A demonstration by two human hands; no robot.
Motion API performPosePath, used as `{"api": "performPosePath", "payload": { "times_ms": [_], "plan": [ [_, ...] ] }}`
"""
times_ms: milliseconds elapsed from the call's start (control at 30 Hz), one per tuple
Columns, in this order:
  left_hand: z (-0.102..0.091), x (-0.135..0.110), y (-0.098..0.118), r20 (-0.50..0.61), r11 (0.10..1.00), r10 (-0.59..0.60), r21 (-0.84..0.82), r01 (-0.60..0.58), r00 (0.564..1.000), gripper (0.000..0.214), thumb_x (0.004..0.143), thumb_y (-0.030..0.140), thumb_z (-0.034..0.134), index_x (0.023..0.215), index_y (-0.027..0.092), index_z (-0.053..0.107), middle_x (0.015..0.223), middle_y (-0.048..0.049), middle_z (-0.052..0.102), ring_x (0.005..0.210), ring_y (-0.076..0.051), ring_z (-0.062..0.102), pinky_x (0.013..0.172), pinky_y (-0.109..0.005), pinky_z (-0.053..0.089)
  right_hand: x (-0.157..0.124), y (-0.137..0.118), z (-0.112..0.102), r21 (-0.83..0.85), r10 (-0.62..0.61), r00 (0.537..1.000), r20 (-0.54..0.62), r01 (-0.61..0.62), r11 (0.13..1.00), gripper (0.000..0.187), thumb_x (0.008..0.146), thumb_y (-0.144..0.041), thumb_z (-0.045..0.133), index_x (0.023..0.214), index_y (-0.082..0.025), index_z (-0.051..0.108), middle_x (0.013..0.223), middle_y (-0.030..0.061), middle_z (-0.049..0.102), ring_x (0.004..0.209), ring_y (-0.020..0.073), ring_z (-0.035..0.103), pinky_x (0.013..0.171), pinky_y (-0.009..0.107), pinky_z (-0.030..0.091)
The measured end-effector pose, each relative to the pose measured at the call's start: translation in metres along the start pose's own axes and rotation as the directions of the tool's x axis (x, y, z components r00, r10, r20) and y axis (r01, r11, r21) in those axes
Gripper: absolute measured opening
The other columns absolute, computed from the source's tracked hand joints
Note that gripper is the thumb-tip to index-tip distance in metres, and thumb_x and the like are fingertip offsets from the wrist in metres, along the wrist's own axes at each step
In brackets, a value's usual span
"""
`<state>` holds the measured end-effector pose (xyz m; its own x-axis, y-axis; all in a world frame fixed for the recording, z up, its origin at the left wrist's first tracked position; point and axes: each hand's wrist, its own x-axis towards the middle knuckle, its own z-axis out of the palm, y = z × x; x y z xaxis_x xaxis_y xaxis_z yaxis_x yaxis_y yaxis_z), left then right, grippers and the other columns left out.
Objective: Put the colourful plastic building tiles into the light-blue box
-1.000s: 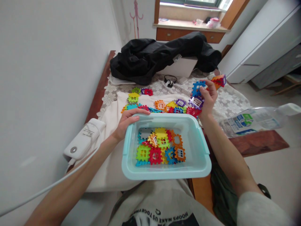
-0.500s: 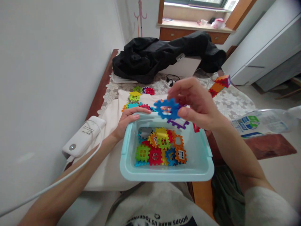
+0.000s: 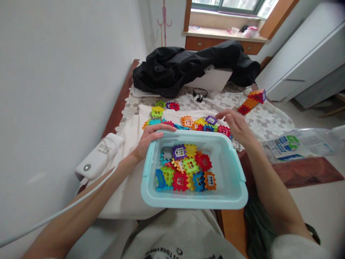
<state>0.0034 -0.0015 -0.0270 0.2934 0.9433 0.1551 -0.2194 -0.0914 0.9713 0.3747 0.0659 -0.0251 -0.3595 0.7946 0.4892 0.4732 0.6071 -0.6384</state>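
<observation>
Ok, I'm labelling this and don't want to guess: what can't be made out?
Head view:
Part of the bin floor: covered by plastic pieces.
Whether the right hand touches the nearby purple piece: too small to tell.
Bottle end: cut off by right edge.
White device lettering: too small to read.

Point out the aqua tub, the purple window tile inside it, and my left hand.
Aqua tub [image 3: 194, 203]: head view, near rim.
Purple window tile [image 3: 179, 153]: head view, white middle.
Left hand [image 3: 146, 141]: head view, its back.

Both arms [image 3: 272, 180] stretched forward, left hand [image 3: 148, 141] gripping nearer the table's [image 3: 126, 86] left edge, right hand [image 3: 237, 126] loosely parted nearer its right.
</observation>
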Motion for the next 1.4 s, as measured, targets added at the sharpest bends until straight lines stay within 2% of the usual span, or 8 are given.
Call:
{"api": "performPosePath", "payload": {
  "times_ms": [67, 167, 433, 600, 900, 1067, 1233, 1400],
  "plan": [
    [0.001, 0.000, 0.001, -0.003, 1.000, -0.006, -0.028, 0.006, 1.000, 0.032, 0.081, 0.033, 0.073, 0.103, 0.018, 0.089, 0.099, -0.0076, 0.084, 0.084, -0.021, 0.075, 0.074, -0.027, 0.060, -0.016, 0.022, -0.001, -0.207, 0.061, 0.973, 0.222, -0.014, 0.978, 0.046, 0.112, -0.056, 0.042, 0.138, -0.031, 0.070, 0.147, 0.0106, 0.067, 0.140, 0.0338, 0.059, 0.120, 0.059, 0.046],
    [0.003, 0.001, 0.004, -0.011, 0.998, -0.026, -0.056, 0.026, 1.000, 0.032, 0.079, 0.034, 0.075, 0.103, 0.019, 0.090, 0.102, -0.0074, 0.085, 0.085, -0.020, 0.076, 0.074, -0.025, 0.060, -0.029, 0.047, 0.008, -0.358, 0.139, 0.915, 0.378, 0.005, 0.934, 0.058, 0.106, -0.058, 0.053, 0.158, -0.033, 0.054, 0.171, 0.0110, 0.045, 0.158, 0.0411, 0.040, 0.127, 0.068, 0.034],
    [0.005, 0.000, 0.007, -0.021, 0.999, -0.022, -0.026, 0.022, 1.000, 0.032, 0.079, 0.034, 0.074, 0.102, 0.017, 0.089, 0.105, -0.0090, 0.086, 0.087, -0.022, 0.077, 0.073, -0.027, 0.060, -0.023, 0.047, 0.032, -0.381, 0.045, 0.976, 0.213, 0.041, 0.924, 0.039, 0.105, -0.050, 0.056, 0.131, -0.024, 0.070, 0.138, 0.0166, 0.069, 0.129, 0.0379, 0.060, 0.113, 0.060, 0.048],
    [0.005, 0.001, 0.007, -0.018, 0.999, -0.021, -0.027, 0.021, 1.000, 0.033, 0.078, 0.034, 0.074, 0.102, 0.017, 0.089, 0.104, -0.0086, 0.086, 0.085, -0.021, 0.077, 0.071, -0.025, 0.060, -0.025, 0.049, 0.035, -0.442, 0.073, 0.977, 0.201, 0.024, 0.897, 0.051, 0.105, -0.051, 0.057, 0.146, -0.022, 0.060, 0.145, 0.0175, 0.065, 0.126, 0.0395, 0.056, 0.110, 0.060, 0.047],
    [0.004, 0.001, 0.005, -0.021, 0.999, -0.023, -0.035, 0.022, 1.000, 0.034, 0.078, 0.036, 0.075, 0.103, 0.018, 0.089, 0.106, -0.0087, 0.085, 0.087, -0.023, 0.077, 0.073, -0.028, 0.062, -0.023, 0.038, 0.039, -0.353, 0.083, 0.994, 0.069, -0.053, 0.934, 0.053, 0.102, -0.060, 0.060, 0.136, -0.020, 0.067, 0.117, 0.0164, 0.071, 0.105, 0.0350, 0.064, 0.096, 0.052, 0.054],
    [0.005, 0.001, 0.006, -0.025, 0.999, -0.029, -0.038, 0.028, 0.999, 0.033, 0.077, 0.035, 0.076, 0.101, 0.017, 0.089, 0.103, -0.0092, 0.085, 0.085, -0.023, 0.077, 0.070, -0.028, 0.061, -0.021, 0.036, 0.039, -0.346, 0.080, 0.991, 0.107, -0.038, 0.937, 0.042, 0.106, -0.058, 0.056, 0.115, -0.024, 0.079, 0.119, 0.0138, 0.073, 0.111, 0.0333, 0.067, 0.102, 0.050, 0.055],
    [0.006, 0.002, 0.007, -0.025, 1.000, -0.019, -0.018, 0.018, 1.000, 0.033, 0.078, 0.036, 0.075, 0.100, 0.016, 0.089, 0.104, -0.0097, 0.085, 0.085, -0.024, 0.077, 0.070, -0.029, 0.061, -0.020, 0.040, 0.039, -0.418, 0.118, 0.978, 0.173, -0.036, 0.908, 0.053, 0.106, -0.062, 0.052, 0.134, -0.023, 0.073, 0.123, 0.0153, 0.074, 0.114, 0.0365, 0.063, 0.102, 0.053, 0.054],
    [0.005, 0.002, 0.007, -0.026, 1.000, -0.017, -0.013, 0.017, 1.000, 0.033, 0.078, 0.035, 0.074, 0.100, 0.016, 0.088, 0.106, -0.0101, 0.085, 0.086, -0.024, 0.077, 0.071, -0.029, 0.061, -0.019, 0.041, 0.040, -0.462, 0.111, 0.986, 0.124, -0.042, 0.886, 0.049, 0.105, -0.063, 0.053, 0.118, -0.023, 0.078, 0.111, 0.0155, 0.073, 0.108, 0.0364, 0.060, 0.099, 0.053, 0.053]
  ]
}}
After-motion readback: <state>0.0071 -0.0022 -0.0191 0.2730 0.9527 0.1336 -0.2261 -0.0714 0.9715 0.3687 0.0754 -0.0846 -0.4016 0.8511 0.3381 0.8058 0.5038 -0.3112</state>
